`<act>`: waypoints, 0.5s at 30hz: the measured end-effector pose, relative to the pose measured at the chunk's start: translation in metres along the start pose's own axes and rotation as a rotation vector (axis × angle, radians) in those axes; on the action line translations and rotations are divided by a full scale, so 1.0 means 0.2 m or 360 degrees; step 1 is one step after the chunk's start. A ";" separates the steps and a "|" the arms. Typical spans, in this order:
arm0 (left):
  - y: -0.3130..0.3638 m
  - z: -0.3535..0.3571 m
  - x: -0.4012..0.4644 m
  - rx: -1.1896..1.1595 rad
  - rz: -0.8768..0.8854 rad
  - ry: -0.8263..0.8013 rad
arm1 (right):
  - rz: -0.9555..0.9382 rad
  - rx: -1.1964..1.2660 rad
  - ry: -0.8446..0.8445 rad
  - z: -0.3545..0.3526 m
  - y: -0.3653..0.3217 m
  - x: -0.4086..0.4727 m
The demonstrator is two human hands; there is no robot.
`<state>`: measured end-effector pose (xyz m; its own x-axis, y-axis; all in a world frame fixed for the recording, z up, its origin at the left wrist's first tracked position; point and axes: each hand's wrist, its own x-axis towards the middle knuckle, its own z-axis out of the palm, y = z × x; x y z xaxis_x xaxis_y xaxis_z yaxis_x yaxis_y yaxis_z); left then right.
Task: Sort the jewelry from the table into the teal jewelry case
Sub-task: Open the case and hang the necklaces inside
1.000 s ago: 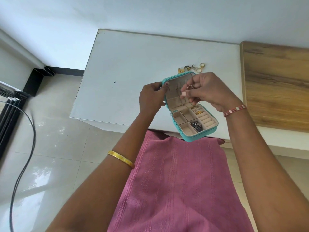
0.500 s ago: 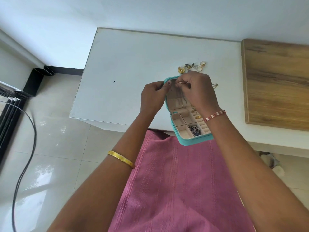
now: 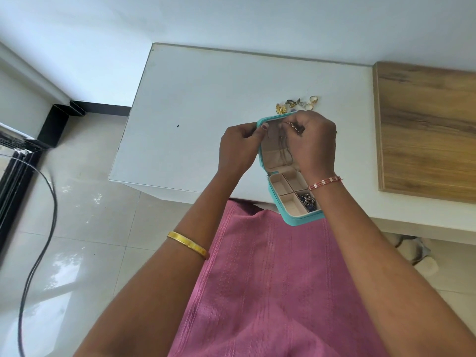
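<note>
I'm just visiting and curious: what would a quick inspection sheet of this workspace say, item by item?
Surface: white table, one small dark speck on it.
Job's things: teal jewelry case lies open at the table's near edge; dark beaded jewelry sits in one compartment; loose gold jewelry lies beyond the lid.
Clutter: wooden board on the right.
Hands: left hand grips the lid's left edge; right hand pinches a small piece at the lid's top, a thin chain hanging down inside.
Cables: black cable trails across the floor at left.
Surroundings: white wall, glossy tiled floor, pink garment.
</note>
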<state>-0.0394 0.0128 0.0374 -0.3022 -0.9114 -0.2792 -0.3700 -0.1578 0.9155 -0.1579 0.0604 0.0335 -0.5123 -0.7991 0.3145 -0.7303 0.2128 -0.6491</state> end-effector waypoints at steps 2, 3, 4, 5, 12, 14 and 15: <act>0.01 0.00 -0.01 0.0021 0.0016 0.0002 | 0.0150 0.0066 0.0044 0.00 -0.01 0.00; 0.01 0.00 -0.01 0.0024 0.0018 0.0005 | 0.0206 0.0082 0.0049 0.00 -0.01 0.01; 0.01 0.00 -0.01 0.0023 0.0015 0.0007 | 0.0242 0.0088 0.0048 0.00 -0.01 0.01; 0.01 0.01 -0.01 0.0022 0.0013 0.0007 | 0.0260 0.0089 0.0048 0.00 -0.02 0.00; 0.01 0.00 -0.04 0.0012 0.0012 0.0005 | 0.0363 0.0123 0.0027 -0.01 -0.01 -0.01; 0.01 0.00 -0.04 0.0019 -0.0001 0.0014 | 0.0357 0.0102 -0.0022 -0.01 -0.01 -0.02; 0.00 0.00 -0.04 0.0026 -0.0005 0.0024 | 0.0353 0.0090 -0.0048 -0.02 0.00 -0.02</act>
<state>-0.0376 0.0202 0.0396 -0.2880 -0.9165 -0.2776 -0.3853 -0.1545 0.9098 -0.1566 0.0660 0.0354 -0.6431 -0.7530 0.1393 -0.5743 0.3541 -0.7381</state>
